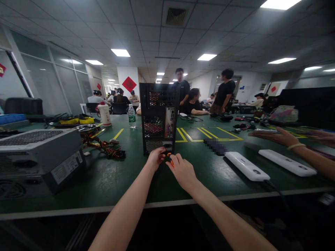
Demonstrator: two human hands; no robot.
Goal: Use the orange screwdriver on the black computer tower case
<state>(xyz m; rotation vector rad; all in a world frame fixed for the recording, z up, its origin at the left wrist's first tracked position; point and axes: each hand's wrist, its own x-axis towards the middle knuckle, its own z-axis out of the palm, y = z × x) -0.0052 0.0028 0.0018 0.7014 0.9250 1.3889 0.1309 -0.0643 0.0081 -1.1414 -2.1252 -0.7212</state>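
At the case (155, 111), right hand (185, 171) grips screwdriver (172, 161); left hand's (156, 157) hold, bottle label (132, 119) unclear.

On the flat green table (104, 184), the tall black metal computer tower (155, 112) stands centrally; a clear plastic bottle (132, 119) and white cylindrical tumbler (105, 115) stand far left of it, a grey boxy metal power-supply casing (44, 157) near left; two white oblong plastic units (244, 165) lie right.
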